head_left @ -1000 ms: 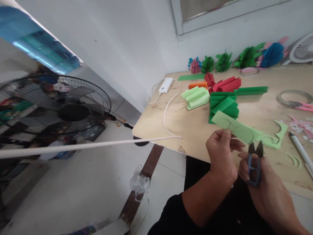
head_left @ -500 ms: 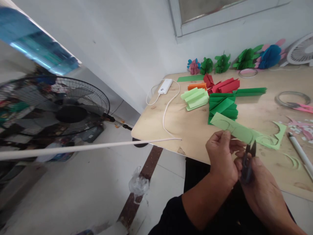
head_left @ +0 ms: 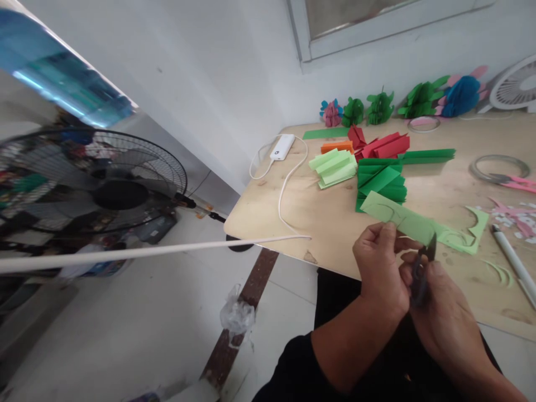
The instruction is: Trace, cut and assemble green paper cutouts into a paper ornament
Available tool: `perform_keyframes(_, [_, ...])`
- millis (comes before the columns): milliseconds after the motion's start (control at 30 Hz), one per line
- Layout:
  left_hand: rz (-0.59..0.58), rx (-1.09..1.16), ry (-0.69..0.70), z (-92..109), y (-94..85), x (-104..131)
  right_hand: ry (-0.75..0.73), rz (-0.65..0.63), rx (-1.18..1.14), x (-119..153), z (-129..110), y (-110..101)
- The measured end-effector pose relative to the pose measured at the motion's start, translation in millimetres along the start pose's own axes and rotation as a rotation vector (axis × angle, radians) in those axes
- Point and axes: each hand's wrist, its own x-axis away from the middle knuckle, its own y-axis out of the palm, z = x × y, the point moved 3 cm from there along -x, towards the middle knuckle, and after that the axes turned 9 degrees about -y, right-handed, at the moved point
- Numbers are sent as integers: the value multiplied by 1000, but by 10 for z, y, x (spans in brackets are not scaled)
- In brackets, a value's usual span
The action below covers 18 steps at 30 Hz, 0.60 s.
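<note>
A strip of light green paper [head_left: 402,220] with pencilled curves is pinched between the thumb and fingers of my left hand [head_left: 379,262]. My right hand [head_left: 446,312] grips small dark scissors [head_left: 421,273], whose blades meet the strip's lower edge near a drawn curve. The strip's right end has a curved cut-out. Thin crescent offcuts [head_left: 500,274] lie on the table just right of the scissors. Behind the strip sits a stack of folded dark green paper [head_left: 381,184].
On the wooden table [head_left: 259,215] lie pale green folded paper [head_left: 335,167], red folded paper [head_left: 385,146], a white power bank [head_left: 283,147] with a cable, a white pen [head_left: 513,262] and pink scissors [head_left: 519,183]. Paper figures [head_left: 380,109] line the wall. A floor fan [head_left: 121,192] stands left.
The scissors' blades have closed from apart to nearly together at the paper. My left hand and the strip have hardly moved.
</note>
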Motion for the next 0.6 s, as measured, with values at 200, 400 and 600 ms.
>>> perform_keyframes(200, [1,19,15,-10,29,-2,56,39,9,20,44,-7])
perform_keyframes(400, [9,1,2,-20,37,4,106,55,-16,5,27,5])
perform_keyframes(600, [29,15,23,-25,33,15,123,79,-41,26,22,42])
